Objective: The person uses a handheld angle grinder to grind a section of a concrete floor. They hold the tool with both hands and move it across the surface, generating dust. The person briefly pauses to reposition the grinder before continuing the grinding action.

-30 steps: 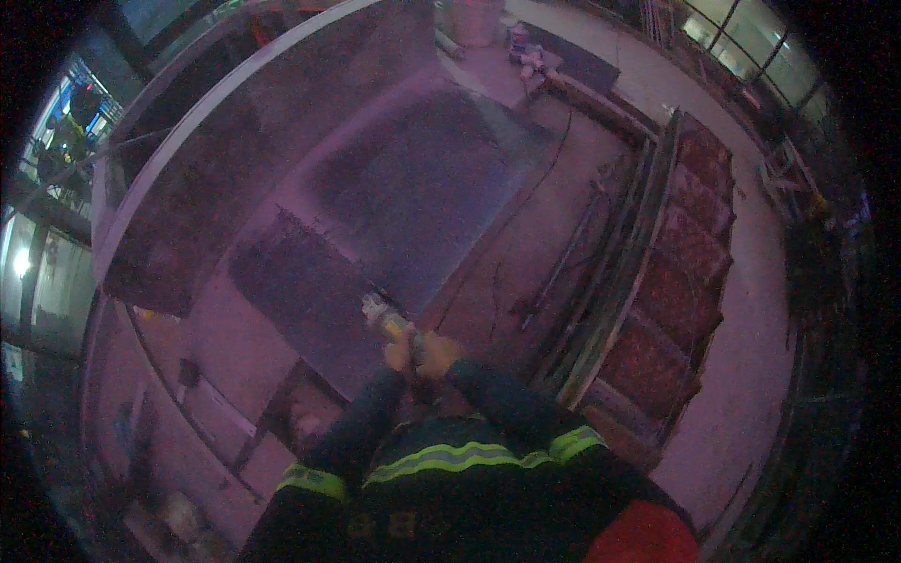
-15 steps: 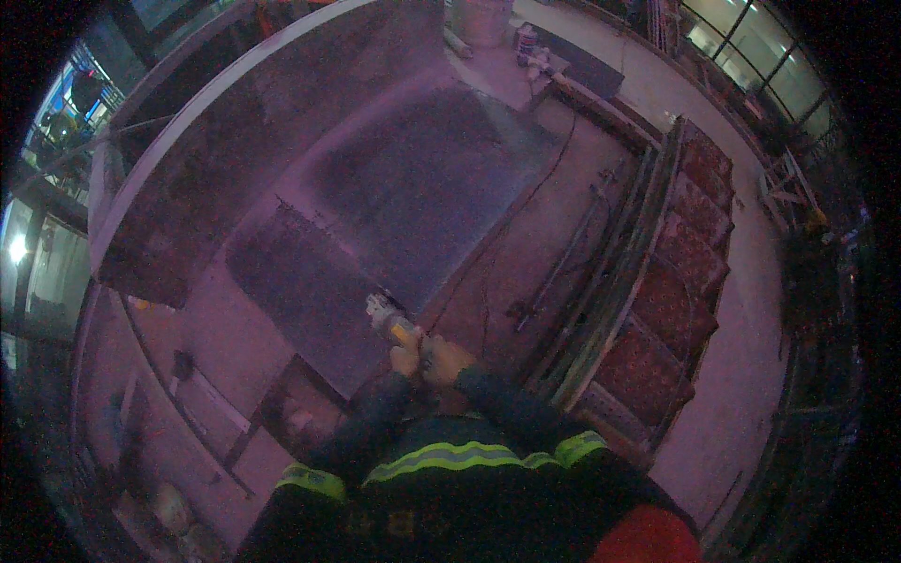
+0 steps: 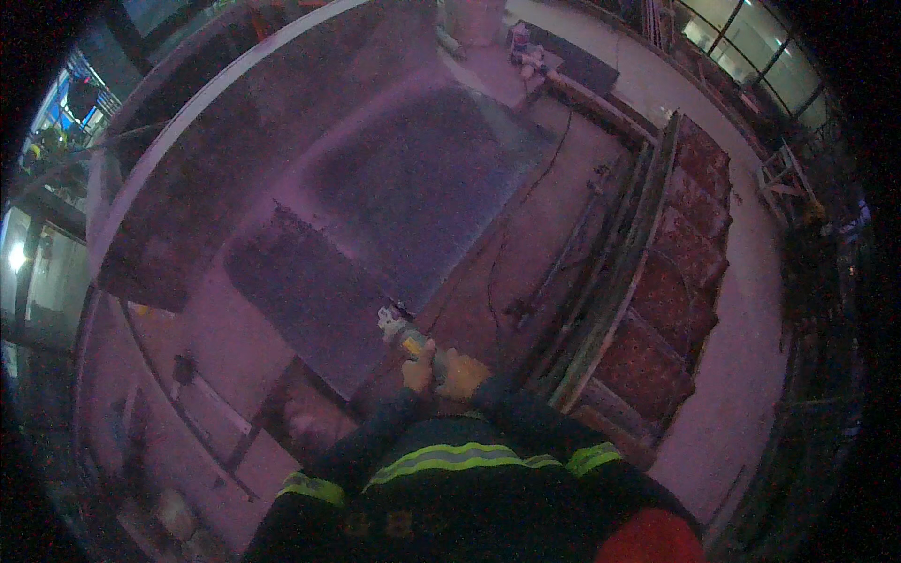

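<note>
Both my hands are closed around an angle grinder point(image 3: 405, 336) with a pale head and a yellow patch on its body. My left hand point(image 3: 418, 372) wraps its near part, and my right hand point(image 3: 461, 373) grips it just to the right. The grinder's head lies over the right edge of a dark flat sheet point(image 3: 305, 286), close to the pale strip between it and a second dark area point(image 3: 422, 188) farther off. Dim light hides whether the disc touches the surface. Most of my fingertips cannot be made out.
A cable point(image 3: 497, 253) runs along the right side of the dark area. Farther right stand long metal bars point(image 3: 610, 300) and rust-red perforated panels point(image 3: 671, 310). A bucket point(image 3: 479, 19) and a can point(image 3: 519, 38) stand at the far end. A curved raised wall point(image 3: 188, 131) bounds the left.
The grinder and both hands have shifted a little to the right and nearer to me. The grip on the grinder looks the same.
</note>
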Action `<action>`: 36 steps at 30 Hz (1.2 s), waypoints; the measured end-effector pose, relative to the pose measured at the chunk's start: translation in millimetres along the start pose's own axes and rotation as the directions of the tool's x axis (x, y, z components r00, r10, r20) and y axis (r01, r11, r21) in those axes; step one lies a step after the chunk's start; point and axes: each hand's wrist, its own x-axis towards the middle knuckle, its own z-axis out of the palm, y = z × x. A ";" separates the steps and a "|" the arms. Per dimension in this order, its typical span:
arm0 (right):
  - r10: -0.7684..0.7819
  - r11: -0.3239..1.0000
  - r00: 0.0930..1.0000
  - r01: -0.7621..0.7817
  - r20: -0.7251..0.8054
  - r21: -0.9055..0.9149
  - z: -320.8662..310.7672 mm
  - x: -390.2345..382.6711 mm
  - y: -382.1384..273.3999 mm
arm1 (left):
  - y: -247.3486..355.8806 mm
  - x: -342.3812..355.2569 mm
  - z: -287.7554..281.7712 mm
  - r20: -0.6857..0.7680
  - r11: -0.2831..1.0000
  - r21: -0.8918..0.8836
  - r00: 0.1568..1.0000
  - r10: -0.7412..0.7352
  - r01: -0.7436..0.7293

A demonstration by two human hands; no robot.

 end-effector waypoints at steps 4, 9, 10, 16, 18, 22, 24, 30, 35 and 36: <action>-0.165 0.986 0.985 0.164 -0.055 -0.017 10.6 11.6 11.1 | 27.7 -20.9 0.0 0.069 0.994 0.061 0.994 0.084 -0.088; -0.170 0.985 0.984 0.171 -0.052 0.024 -13.4 36.5 -26.4 | 31.9 38.3 -20.1 0.034 0.995 -0.063 0.997 0.073 -0.071; -0.133 0.991 0.990 0.134 -0.053 0.019 -19.3 33.9 -34.1 | 39.2 38.8 -20.1 0.034 0.996 -0.070 0.997 0.064 -0.061; -0.091 0.995 0.994 0.088 -0.065 -0.042 24.9 54.6 8.5 | -16.0 78.6 -21.4 -0.072 0.956 0.294 0.997 -0.003 0.025; -0.191 0.979 0.978 0.182 -0.089 -0.095 24.0 32.8 21.2 | -31.8 67.6 -15.6 -0.024 0.956 0.290 0.999 -0.032 0.038; -0.121 0.993 0.992 0.121 0.026 0.001 -29.2 -32.1 -15.1 | 9.3 -26.3 -1.5 0.047 0.992 0.122 0.998 0.034 -0.039; -0.108 0.994 0.993 0.107 0.036 0.035 -26.6 -29.7 -18.3 | 7.1 -22.6 -3.7 0.017 0.927 0.357 0.993 0.119 -0.118; -0.289 0.949 0.950 0.301 -0.118 0.096 -10.3 11.0 -14.2 | 10.5 28.5 -18.2 0.038 0.982 0.134 0.991 0.129 -0.133; -0.166 0.986 0.983 0.167 -0.076 0.013 18.7 52.6 -3.7 | -8.7 67.5 -28.5 0.092 0.941 0.254 0.974 0.205 -0.222; -0.245 0.969 0.969 0.245 -0.010 0.016 13.5 51.3 2.5 | -13.6 68.9 -30.4 0.137 0.896 0.351 0.961 0.239 -0.273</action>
